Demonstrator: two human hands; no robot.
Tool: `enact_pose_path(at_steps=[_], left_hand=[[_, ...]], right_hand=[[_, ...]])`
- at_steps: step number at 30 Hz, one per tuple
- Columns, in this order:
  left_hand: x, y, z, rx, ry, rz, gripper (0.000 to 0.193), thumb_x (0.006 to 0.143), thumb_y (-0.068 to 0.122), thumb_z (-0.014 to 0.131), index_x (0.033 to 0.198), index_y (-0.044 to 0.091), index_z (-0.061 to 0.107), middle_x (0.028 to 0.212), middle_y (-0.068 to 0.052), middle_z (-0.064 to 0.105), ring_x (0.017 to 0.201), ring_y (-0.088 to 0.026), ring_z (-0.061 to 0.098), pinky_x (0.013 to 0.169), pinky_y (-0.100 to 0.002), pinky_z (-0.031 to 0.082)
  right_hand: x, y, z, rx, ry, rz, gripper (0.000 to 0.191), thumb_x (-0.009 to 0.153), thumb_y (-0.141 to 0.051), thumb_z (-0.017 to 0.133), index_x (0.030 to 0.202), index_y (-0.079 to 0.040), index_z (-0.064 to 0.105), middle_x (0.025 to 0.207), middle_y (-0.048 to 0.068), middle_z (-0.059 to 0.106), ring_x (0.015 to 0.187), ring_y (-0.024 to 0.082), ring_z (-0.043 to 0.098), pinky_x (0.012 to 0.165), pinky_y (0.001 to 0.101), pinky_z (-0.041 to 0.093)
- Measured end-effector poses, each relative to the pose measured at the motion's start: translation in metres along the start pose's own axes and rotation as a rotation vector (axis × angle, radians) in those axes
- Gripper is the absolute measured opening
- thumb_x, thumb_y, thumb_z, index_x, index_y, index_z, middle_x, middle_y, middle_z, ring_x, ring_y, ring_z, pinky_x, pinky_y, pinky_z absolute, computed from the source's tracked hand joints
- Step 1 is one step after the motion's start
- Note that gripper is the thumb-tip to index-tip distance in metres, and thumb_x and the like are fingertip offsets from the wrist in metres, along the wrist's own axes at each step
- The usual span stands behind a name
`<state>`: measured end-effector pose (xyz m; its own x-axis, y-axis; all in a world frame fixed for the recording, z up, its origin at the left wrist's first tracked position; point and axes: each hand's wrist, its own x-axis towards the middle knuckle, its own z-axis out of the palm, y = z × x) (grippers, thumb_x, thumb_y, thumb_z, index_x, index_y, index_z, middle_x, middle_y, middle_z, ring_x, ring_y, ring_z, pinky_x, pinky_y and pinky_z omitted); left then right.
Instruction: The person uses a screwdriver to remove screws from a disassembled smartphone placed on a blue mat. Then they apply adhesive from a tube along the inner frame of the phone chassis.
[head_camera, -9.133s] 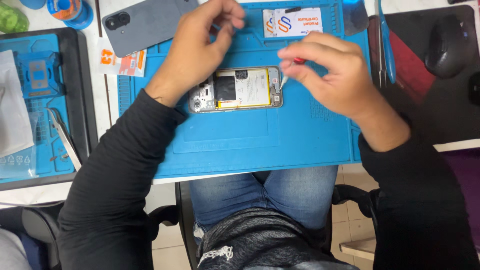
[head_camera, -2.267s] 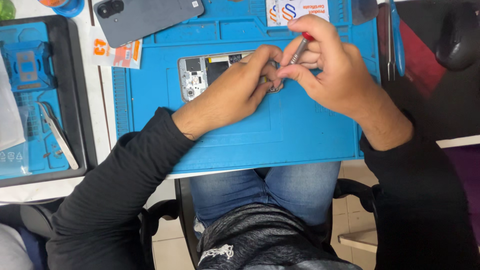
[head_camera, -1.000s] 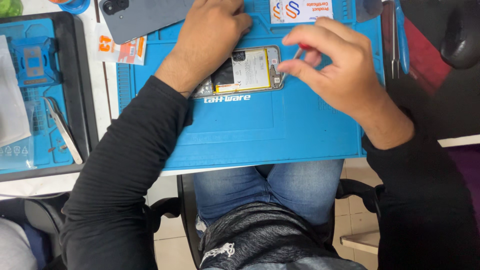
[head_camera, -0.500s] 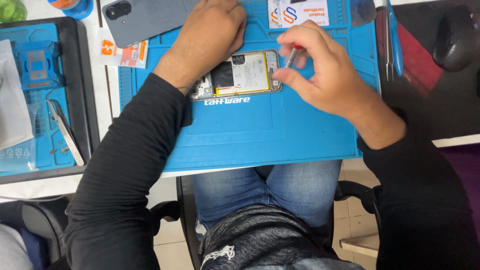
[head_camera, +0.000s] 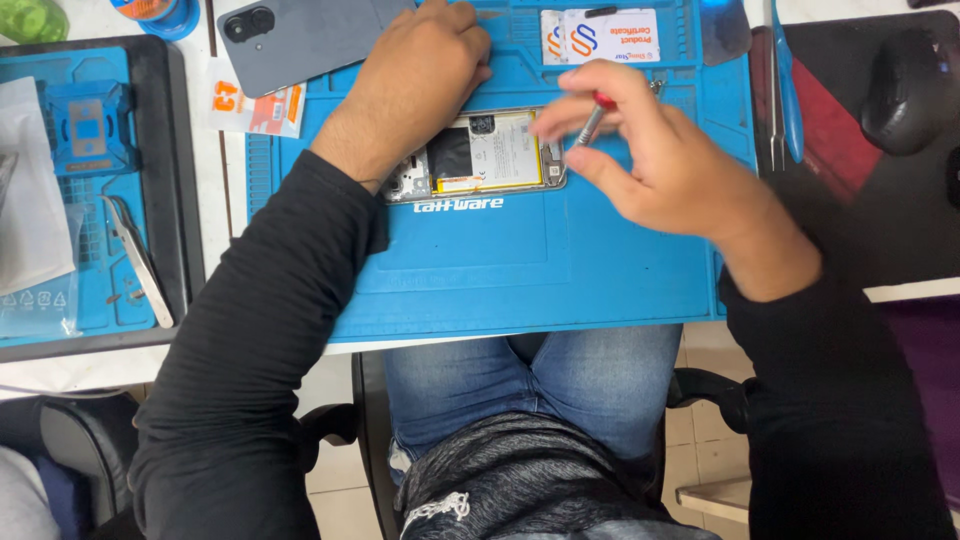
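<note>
hands (head_camera: 420, 85) (head_camera: 650, 150) flank opened phone (head_camera: 490, 152); grey back cover (head_camera: 300, 35) lies beyond.

A dark phone back cover (head_camera: 305, 38) lies at the top left, tweezers (head_camera: 138, 260) in a side tray (head_camera: 190, 180), a black mouse (head_camera: 908, 75) at right.

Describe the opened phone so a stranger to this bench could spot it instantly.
Start at the big blue work mat in the middle of the desk. Near its upper middle, between the left hand and the right hand, lies the opened phone. Unlike the grey back cover above it, its battery and circuitry are exposed.
</note>
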<state>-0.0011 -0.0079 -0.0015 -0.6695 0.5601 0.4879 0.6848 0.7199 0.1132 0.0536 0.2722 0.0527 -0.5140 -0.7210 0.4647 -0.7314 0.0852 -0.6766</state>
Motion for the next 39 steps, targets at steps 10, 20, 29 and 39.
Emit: enact_pose_path(at_steps=[10,20,29,39], left_hand=[[0.003,0.003,0.007,0.188,0.015,0.047,0.016,0.096,0.022,0.072,0.095,0.006,0.072,0.100,-0.008,0.068,0.101,-0.027,0.063,0.088,-0.042,0.047],[0.013,0.008,0.001,0.172,-0.046,-0.020,0.009,0.087,0.016,0.073,0.087,0.007,0.073,0.096,-0.007,0.069,0.098,-0.029,0.065,0.083,-0.044,0.050],[0.015,0.013,0.000,-0.070,0.084,-0.076,0.013,0.092,0.004,0.067,0.102,-0.001,0.061,0.101,-0.016,0.067,0.099,-0.036,0.064,0.084,-0.046,0.052],[0.005,0.029,-0.032,-0.637,0.036,-0.135,0.020,0.089,-0.006,0.070,0.104,0.000,0.059,0.094,-0.012,0.067,0.087,-0.024,0.068,0.079,-0.035,0.056]], right_hand=[[0.006,-0.009,0.010,-0.170,0.085,0.114,0.040,0.101,0.001,0.074,0.135,-0.002,0.052,0.108,0.014,0.075,0.097,0.022,0.078,0.083,0.0314,0.064],[0.008,-0.011,-0.007,0.002,0.003,0.169,0.040,0.103,0.004,0.060,0.142,0.000,0.051,0.117,0.014,0.074,0.108,0.021,0.075,0.093,0.0315,0.062],[0.009,-0.012,-0.002,-0.261,0.069,0.143,0.039,0.097,0.002,0.075,0.133,0.000,0.060,0.100,0.013,0.072,0.087,0.019,0.073,0.079,0.0306,0.060],[0.003,-0.004,0.011,-0.344,0.276,0.168,0.038,0.095,-0.006,0.089,0.121,-0.002,0.061,0.091,0.012,0.075,0.081,0.015,0.075,0.070,0.0257,0.060]])
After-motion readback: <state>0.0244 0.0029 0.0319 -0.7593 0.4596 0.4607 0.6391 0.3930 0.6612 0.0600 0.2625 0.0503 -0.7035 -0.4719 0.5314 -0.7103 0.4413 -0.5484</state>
